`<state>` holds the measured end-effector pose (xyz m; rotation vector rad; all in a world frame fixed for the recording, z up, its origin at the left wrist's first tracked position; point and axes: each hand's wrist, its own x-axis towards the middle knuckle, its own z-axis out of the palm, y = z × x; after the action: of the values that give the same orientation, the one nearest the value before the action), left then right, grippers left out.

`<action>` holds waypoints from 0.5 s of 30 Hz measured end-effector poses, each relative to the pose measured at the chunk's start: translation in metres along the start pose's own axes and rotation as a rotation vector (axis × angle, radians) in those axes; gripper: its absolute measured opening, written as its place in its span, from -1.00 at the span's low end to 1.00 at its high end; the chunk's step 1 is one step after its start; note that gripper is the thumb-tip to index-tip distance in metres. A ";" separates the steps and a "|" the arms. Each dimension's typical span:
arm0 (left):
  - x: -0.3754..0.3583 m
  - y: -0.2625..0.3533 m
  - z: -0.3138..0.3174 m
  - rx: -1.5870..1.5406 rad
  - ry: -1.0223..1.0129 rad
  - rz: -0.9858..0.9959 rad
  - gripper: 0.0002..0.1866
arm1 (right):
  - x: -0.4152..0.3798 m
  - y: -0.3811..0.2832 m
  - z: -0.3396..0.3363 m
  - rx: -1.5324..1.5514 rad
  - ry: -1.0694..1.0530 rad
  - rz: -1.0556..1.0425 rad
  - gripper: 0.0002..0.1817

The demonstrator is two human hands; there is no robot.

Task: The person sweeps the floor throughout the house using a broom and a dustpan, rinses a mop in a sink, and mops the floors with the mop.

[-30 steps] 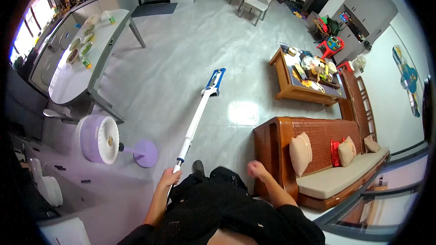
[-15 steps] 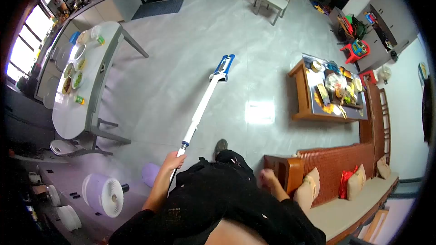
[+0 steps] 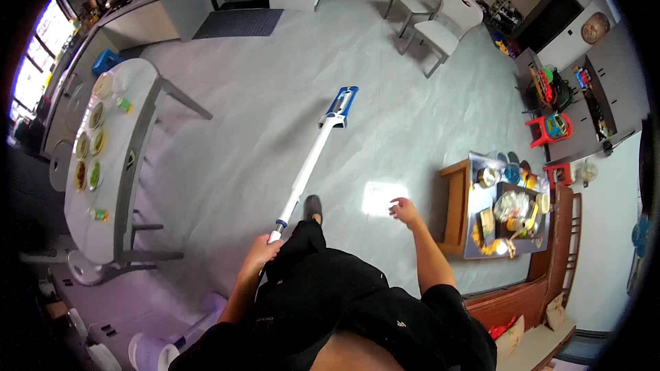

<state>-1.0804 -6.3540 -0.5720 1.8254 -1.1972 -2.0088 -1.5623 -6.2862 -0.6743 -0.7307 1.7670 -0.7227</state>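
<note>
My left hand is wrapped round the handle of a mop near the lower left of my body. Its long white pole slants forward and to the right, ending in a flat blue-edged head ahead over the grey tiled floor. A dark shadow falls to the left of that head. My right hand is stretched out in front on the right, holding nothing, its fingers loosely bent and apart. Between the two hands, one dark shoe steps forward.
A long dining table with several dishes stands on the left. On the right is a low wooden table covered with items, beside a wooden sofa. Two pale chairs stand ahead, and a dark mat lies near a doorway.
I have stepped forward: the low table, sofa and fan have shifted back toward me. My right hand has swung forward and its fingers have loosened. My left hand still grips the mop.
</note>
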 end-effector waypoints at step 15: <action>0.331 0.364 0.028 -0.005 -0.048 0.004 -0.81 | 0.115 0.091 -0.138 0.149 -0.101 0.568 -0.63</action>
<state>-1.3189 -6.7846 -0.5882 1.7805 -1.2061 -2.0632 -1.7372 -6.2993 -0.7734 -0.1409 1.6913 -0.4137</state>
